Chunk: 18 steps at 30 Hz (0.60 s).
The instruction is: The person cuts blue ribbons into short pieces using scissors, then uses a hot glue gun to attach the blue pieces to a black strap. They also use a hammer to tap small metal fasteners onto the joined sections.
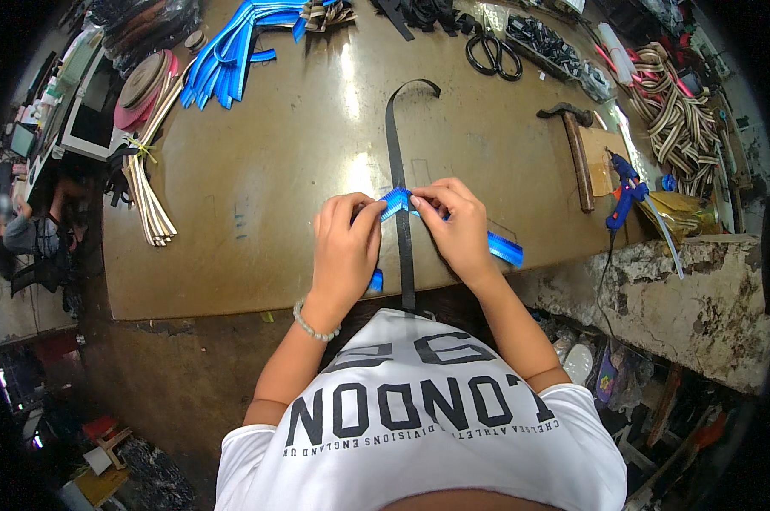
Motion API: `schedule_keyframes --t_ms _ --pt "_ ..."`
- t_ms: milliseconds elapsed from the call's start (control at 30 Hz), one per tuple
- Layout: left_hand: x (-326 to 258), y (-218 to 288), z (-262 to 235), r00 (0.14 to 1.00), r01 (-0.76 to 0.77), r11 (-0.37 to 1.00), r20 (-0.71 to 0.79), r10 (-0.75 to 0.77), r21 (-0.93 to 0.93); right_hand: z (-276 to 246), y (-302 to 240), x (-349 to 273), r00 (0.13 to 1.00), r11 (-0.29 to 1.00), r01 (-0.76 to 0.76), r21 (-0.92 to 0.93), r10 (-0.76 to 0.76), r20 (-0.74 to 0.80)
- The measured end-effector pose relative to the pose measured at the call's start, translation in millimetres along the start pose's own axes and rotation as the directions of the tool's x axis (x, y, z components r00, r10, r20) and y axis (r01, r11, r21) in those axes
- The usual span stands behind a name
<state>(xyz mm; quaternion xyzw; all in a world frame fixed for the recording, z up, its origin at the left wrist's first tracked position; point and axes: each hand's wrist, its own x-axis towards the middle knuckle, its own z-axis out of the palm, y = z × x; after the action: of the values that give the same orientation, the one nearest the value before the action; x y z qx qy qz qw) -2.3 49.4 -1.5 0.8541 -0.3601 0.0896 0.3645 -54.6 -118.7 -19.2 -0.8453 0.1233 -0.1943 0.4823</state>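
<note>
The left hand (344, 243) and right hand (455, 226) each grasp the blue strip (395, 203) in a pinch grip. The blue strip is positioned across the black strap (393, 140) on the bench (274, 162). The hammer (579, 162) lies to the right.

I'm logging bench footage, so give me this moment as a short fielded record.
Left hand: pinching a glossy blue ribbed strip
Right hand: pinching the same strip
Beneath strip: long flat black strap, far end curled
Surface: shiny brown tabletop
Far side: black-handled scissors
Right side: wooden-handled hammer, blue glue gun
Left side: tied bundle of cream strips
</note>
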Motion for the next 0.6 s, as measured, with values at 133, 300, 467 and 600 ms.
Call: schedule_keyframes --t_ms 133,300,467,600 --pt "-18.4 18.1 -25.5 0.977 -0.136 0.99 0.171 0.13 0.026 2.0 -2.1 0.5 1.0 0.998 0.026 -0.05 -0.027 0.0" --pt "-31.2 28.4 -36.0 0.865 -0.168 0.986 0.476 0.158 -0.023 6.1 -0.4 1.8 1.0 0.996 0.024 -0.087 -0.022 0.022" --pt "-16.3 23.3 -26.5 0.902 -0.23 0.971 0.36 0.237 -0.064 -1.1 -3.6 6.8 0.997 0.996 0.037 -0.085 -0.032 0.067" --pt "1.6 9.6 -14.6 0.948 -0.069 0.985 0.296 0.114 -0.16 -8.1 -6.8 8.7 0.987 0.993 -0.116 0.02 0.113 0.117"
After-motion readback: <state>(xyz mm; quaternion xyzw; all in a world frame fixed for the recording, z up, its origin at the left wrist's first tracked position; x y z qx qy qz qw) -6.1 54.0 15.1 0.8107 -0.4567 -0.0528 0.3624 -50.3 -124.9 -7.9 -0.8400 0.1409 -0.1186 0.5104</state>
